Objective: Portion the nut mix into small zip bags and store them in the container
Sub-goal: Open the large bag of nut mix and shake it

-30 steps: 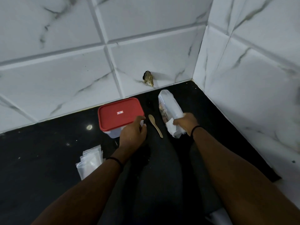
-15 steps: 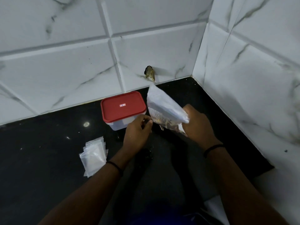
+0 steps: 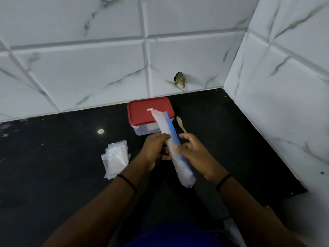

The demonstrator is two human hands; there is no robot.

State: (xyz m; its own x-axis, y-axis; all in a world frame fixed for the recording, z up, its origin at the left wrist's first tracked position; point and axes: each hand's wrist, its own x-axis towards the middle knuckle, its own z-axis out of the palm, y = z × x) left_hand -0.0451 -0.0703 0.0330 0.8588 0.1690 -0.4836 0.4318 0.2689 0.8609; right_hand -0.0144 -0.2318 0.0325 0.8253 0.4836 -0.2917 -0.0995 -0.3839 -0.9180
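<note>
Two hands are meeting on one large zip bag (image 3: pixel 173 150), held above the dark counter (image 3: pixel 53 175). The left hand (image 3: pixel 154 148) is curling its fingers around the bag's middle; the right hand (image 3: pixel 194 154) is touching the bag's blue zip edge with its thumb, fingers loosely spread. The bag's long axis is running from near the wrists up and away, its far end overlapping the container. Left of the bag, one stack of small zip bags (image 3: pixel 115 155) is lying flat, perhaps several; I cannot count them. Beyond the bag, one red-lidded container (image 3: pixel 144 111) is sitting closed, one wooden spoon (image 3: pixel 181 124) just right of it.
</note>
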